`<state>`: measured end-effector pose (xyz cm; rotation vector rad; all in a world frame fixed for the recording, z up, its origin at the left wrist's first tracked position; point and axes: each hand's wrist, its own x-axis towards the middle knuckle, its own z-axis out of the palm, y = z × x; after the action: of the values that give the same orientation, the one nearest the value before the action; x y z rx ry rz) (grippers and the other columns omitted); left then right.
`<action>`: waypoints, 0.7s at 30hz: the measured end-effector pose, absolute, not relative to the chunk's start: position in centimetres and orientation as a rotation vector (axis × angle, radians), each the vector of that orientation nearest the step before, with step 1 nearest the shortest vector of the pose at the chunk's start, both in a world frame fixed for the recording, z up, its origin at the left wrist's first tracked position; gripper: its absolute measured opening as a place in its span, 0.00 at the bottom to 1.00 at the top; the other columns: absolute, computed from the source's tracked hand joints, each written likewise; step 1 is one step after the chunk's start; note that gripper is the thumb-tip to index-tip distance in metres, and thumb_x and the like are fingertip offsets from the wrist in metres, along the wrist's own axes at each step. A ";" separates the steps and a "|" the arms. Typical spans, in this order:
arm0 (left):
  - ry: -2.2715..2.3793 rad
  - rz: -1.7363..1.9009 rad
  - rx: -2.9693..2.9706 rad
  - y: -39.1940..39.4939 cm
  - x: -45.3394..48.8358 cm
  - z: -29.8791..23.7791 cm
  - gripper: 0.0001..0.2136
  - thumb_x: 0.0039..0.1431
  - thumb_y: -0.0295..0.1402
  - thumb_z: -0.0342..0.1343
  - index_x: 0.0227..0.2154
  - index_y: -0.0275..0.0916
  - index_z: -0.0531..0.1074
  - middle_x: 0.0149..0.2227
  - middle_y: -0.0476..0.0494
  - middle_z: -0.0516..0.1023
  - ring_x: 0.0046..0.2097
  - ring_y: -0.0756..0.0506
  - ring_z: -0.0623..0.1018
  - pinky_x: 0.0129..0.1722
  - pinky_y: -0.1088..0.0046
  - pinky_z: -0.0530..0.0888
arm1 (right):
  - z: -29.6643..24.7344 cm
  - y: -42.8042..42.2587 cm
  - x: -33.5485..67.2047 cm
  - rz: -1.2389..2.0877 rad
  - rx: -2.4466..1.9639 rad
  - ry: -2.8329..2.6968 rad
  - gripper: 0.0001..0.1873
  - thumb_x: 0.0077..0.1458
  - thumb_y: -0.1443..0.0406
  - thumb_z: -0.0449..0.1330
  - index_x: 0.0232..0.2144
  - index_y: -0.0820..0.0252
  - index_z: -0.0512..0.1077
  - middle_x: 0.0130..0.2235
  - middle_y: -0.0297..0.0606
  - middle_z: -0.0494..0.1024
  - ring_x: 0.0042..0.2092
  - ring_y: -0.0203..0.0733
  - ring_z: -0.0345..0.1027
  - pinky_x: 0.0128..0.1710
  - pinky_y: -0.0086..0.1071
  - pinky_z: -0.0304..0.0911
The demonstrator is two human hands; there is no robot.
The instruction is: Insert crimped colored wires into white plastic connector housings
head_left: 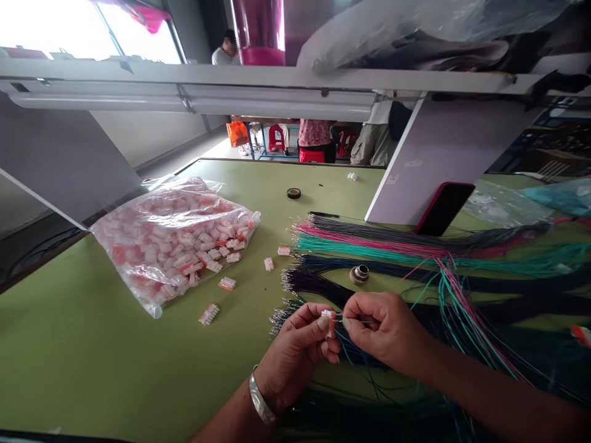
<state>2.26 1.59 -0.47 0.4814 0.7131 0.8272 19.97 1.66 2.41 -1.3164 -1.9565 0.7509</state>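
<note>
My left hand (pixel 293 344) pinches a small white and red plastic connector (pixel 328 321) between thumb and fingers. My right hand (pixel 383 326) holds a thin stripped wire (pixel 353 320) with its tip at the connector. Behind my hands, bundles of thin wires fan across the table: black (pixel 314 288), dark blue (pixel 369 269), teal (pixel 369 249) and pink (pixel 360 240). A clear plastic bag of similar connectors (pixel 170 240) lies to the left. Several loose connectors, such as one (pixel 226 283) and another (pixel 209 314), sit between the bag and my hands.
A green tabletop (pixel 92 344) carries a black tape roll (pixel 293 193), a metal ring fitting (pixel 359 275) and a red-edged phone (pixel 444 208) against a white panel (pixel 438 160). An overhead shelf (pixel 258 77) spans the view. Other people (pixel 314 141) stand beyond the table.
</note>
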 end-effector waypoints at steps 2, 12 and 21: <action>0.715 0.823 0.497 1.6 2.2 -0.4 0.09 0.53 0.31 0.64 0.35 0.35 0.73 0.26 0.48 0.73 0.26 0.52 0.73 0.26 0.77 0.72 | 2.5 1.7 20.0 0.625 -1.286 -2.015 0.08 0.49 0.71 0.57 0.20 0.59 0.68 0.17 0.27 0.65 0.19 0.29 0.54 0.18 0.24 0.49; 0.739 0.812 0.539 1.4 2.6 -0.6 0.09 0.51 0.32 0.66 0.32 0.35 0.72 0.25 0.48 0.74 0.24 0.51 0.73 0.25 0.75 0.73 | 1.8 1.3 20.0 0.398 -1.205 -2.187 0.10 0.52 0.71 0.55 0.21 0.58 0.65 0.19 0.27 0.69 0.21 0.30 0.58 0.28 0.28 0.53; 0.746 0.814 0.521 1.3 2.6 -0.7 0.10 0.50 0.33 0.66 0.31 0.34 0.72 0.26 0.48 0.74 0.24 0.52 0.73 0.25 0.76 0.73 | 1.9 0.8 20.4 0.474 -1.211 -2.213 0.08 0.58 0.69 0.52 0.27 0.57 0.65 0.23 0.29 0.70 0.25 0.33 0.60 0.30 0.30 0.52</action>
<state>2.59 1.28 -0.67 0.5207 0.7462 0.8138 20.41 0.83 1.91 -1.2111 -2.2129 0.4742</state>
